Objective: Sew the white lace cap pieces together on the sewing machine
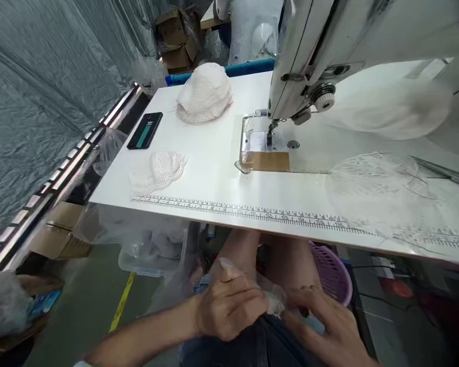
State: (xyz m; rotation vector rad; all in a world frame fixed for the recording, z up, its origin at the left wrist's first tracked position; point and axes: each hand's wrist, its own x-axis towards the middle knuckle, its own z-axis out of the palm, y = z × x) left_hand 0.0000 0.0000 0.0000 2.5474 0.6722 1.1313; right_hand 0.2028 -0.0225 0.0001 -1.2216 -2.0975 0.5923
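Both hands are low in my lap, below the table's front edge. My left hand [229, 306] is curled shut around a small piece of white lace in thin clear plastic [272, 300]. My right hand [325, 326] lies beside it, fingers bent onto the same small piece and a pale blue bit under it. On the white sewing table [214, 178] above lie a flat white lace piece [158, 171] at the left and a white lace hat [204, 93] farther back.
A sewing machine [329, 56] stands at the back right, its needle [270, 135] over a metal plate. A black phone [145, 130] lies at the left. A printed ruler [252, 210] runs along the front edge. A purple basket [331, 272] and a clear plastic bag [137, 239] sit under the table.
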